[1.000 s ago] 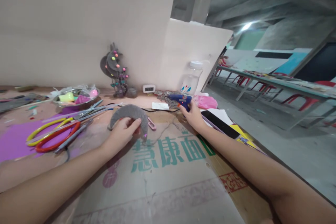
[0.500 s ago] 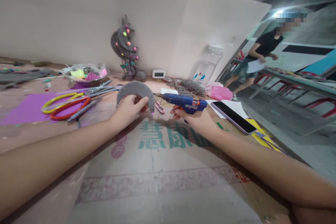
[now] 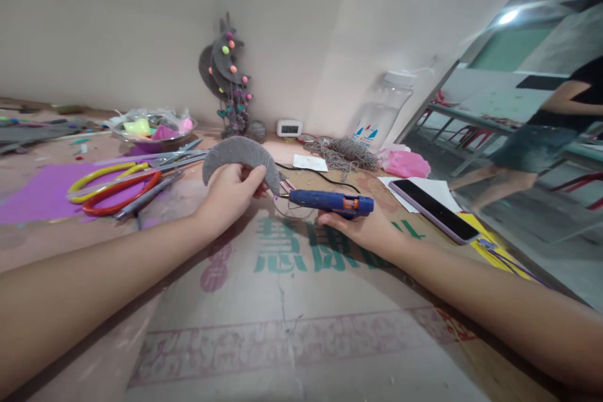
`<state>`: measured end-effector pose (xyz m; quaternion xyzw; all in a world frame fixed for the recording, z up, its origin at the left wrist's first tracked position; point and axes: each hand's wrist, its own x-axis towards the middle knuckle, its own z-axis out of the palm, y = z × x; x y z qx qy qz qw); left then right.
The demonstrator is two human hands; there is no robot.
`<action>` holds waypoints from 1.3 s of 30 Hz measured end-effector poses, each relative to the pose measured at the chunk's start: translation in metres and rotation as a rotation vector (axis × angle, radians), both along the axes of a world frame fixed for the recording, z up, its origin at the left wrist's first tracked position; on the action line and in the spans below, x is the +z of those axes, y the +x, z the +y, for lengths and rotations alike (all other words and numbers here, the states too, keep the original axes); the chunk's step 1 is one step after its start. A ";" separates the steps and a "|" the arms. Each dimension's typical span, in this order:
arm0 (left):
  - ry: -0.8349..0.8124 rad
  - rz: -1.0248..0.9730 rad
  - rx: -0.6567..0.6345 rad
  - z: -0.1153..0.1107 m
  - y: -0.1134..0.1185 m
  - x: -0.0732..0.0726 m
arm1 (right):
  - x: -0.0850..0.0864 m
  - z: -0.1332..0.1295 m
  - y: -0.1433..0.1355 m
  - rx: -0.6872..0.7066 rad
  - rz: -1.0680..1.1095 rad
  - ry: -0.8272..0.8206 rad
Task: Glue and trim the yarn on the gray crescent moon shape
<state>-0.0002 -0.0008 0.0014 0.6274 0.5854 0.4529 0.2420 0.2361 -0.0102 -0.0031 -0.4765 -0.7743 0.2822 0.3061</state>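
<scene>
Pale panels (image 3: 141, 25) stood behind the surface (image 3: 38, 282), and a printed cardboard sheet (image 3: 339, 326) lay flat below my forearms. Near its far edge, my left hand (image 3: 230, 191) was closed on the grey crescent (image 3: 240, 149), thumb across the inner curve, most of the fingers hidden, both tips pointing downward. It looked wound in yarn over what I took for a thin, stiff core, so I judged it light, dry to the touch and hardly slippery. The broad middle of the arc seemed the surest place to pinch; the narrow ends looked likelier to bend or fray.

My right hand (image 3: 365, 223) was wrapped round the grip of the blue glue gun (image 3: 325, 200), whose nozzle sat right by the crescent's nearer tip; I could not tell whether they touched. The gun seemed hard, rigid plastic, heavier than the crescent, and best held by that grip, since the nozzle might have been hot. Scissors (image 3: 110, 181) lay to my left, a phone (image 3: 433, 210) to my right.
</scene>
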 end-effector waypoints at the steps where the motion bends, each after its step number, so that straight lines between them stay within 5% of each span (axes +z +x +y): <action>1: -0.002 0.004 0.002 0.000 0.000 0.000 | -0.001 0.000 0.000 -0.017 0.001 -0.008; 39: -0.015 0.027 -0.016 -0.001 0.000 0.002 | -0.005 0.003 -0.003 -0.084 -0.093 0.042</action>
